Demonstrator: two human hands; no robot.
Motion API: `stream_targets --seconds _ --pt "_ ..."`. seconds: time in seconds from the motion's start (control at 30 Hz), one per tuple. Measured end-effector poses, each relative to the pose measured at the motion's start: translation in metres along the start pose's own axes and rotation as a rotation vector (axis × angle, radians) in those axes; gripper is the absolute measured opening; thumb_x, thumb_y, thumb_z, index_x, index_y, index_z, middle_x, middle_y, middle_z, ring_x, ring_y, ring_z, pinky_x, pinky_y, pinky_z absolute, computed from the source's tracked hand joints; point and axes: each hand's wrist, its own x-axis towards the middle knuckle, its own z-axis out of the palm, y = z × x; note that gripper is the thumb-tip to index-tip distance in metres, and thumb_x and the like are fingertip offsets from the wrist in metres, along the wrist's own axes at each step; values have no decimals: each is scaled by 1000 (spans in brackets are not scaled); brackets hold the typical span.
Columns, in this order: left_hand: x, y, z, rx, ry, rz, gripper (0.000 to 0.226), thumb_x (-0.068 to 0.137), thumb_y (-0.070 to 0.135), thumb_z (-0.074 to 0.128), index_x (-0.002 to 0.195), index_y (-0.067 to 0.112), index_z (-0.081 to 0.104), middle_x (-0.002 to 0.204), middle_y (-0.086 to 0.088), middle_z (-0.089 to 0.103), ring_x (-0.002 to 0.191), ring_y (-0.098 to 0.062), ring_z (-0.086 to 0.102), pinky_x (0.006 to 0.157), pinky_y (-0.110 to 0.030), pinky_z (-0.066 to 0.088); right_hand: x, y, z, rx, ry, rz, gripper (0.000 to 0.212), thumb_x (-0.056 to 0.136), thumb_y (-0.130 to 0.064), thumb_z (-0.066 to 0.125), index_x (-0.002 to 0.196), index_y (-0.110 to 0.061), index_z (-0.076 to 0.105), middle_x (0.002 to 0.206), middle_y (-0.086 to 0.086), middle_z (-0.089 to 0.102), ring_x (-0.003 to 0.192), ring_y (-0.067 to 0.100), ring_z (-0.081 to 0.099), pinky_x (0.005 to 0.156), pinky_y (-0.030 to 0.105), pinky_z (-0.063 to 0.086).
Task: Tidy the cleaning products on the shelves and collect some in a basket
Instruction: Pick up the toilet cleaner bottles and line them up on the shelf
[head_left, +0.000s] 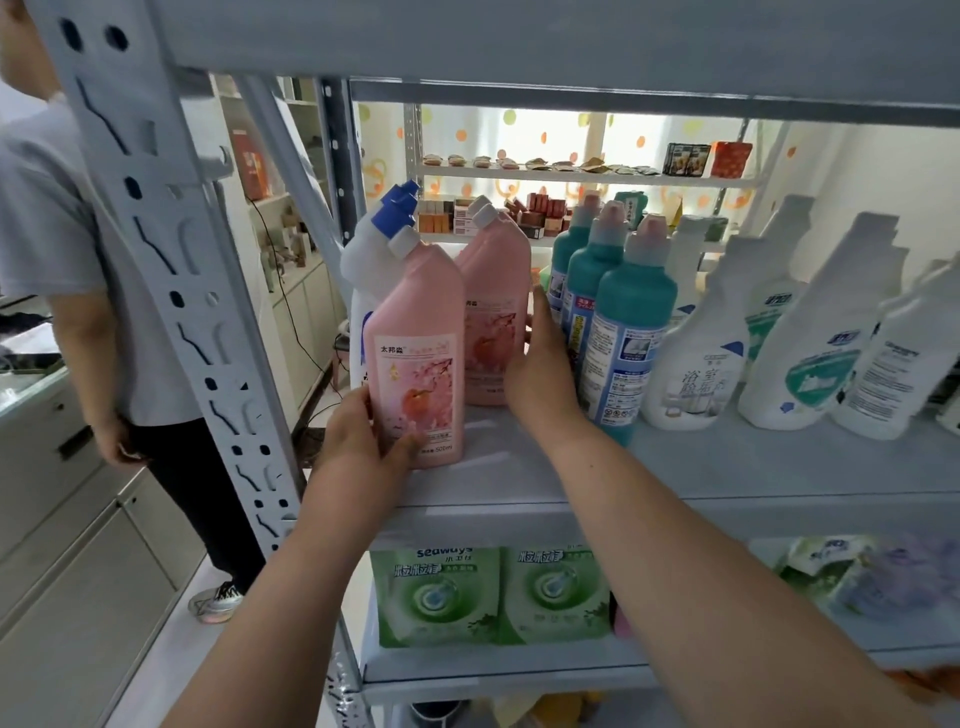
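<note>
Pink bottle (418, 358) between shelf post (171, 270) and teal bottles (623, 332)

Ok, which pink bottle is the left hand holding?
The front pink bottle, at the shelf edge with its label facing us; the left hand grips its base. The other pink bottles stand behind it.

On shelf (727, 467): angled-neck bottle (420, 358) front-left, round-cap bottles (631, 322) right, spray bottles (696, 364) further right; pouches (488, 597) below.
</note>
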Motion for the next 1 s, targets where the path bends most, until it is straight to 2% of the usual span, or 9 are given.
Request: stream_targets --seconds 0.1,0.27,0.37,0.43,0.5,0.6,0.77,0.9,1.0 --pt "-3 2 0 9 3 20 43 90 31 77 115 40 43 101 28 56 93 8 57 70 -25 46 -25 6 -11 -171 -22 -30 77 103 -4 53 166 -21 11 170 4 23 157 24 18 122 27 9" --pt "-10 13 11 58 -5 72 39 90 32 77 113 40 46 102 25 60 91 7 57 70 -23 47 -89 24 -49 -322 -309 -196 55 100 -23 61 152 -28 43 147 0 52 126 14 50 104 26 41" --pt "-13 27 26 110 -23 83 38 91 31 75 120 25 52 118 7 64 103 -15 63 84 -38 54 -109 39 -71 -380 -285 -289 23 97 -26 63 120 -23 65 119 -7 58 101 8 55 85 25 49" --pt "-15 38 37 160 -31 88 40 92 30 73 123 17 52 123 -2 62 109 -25 61 90 -44 54 -113 49 -86 -319 -170 -279 9 93 -22 68 101 -21 63 103 -8 55 90 7 52 75 19 43" --pt "-18 47 48 216 -21 84 41 93 29 72 125 12 52 127 -9 58 110 -31 60 91 -48 52 -112 61 -99 -251 -4 -231 17 90 -19 73 99 -17 59 101 -5 51 88 11 52 74 17 42" --pt "-18 60 62 304 0 39 45 94 29 70 128 7 49 130 -15 51 107 -36 58 88 -47 51 -105 74 -111 -223 140 -189 41 86 -21 79 117 -13 54 114 0 49 102 15 52 85 27 49" --pt "-10 72 78 215 46 0 46 95 22 68 134 13 45 129 -13 58 109 -37 62 91 -51 53 -82 78 -119 -194 39 -93 86 88 -40 79 153 -18 28 146 9 43 130 21 48 101 31 45" --pt "-16 72 86 186 124 -63 46 94 24 67 129 21 38 126 -12 63 104 -39 65 82 -47 51 -69 75 -115 -177 -25 -78 87 88 -46 77 156 -21 28 148 7 44 133 23 49 106 44 49" --pt "-29 69 89 354 243 206 47 87 11 73 125 0 48 120 -27 53 100 -48 58 75 -52 51 -64 75 -112 -120 -2 -65 79 87 -44 79 148 -21 36 141 4 52 126 21 52 101 42 51"
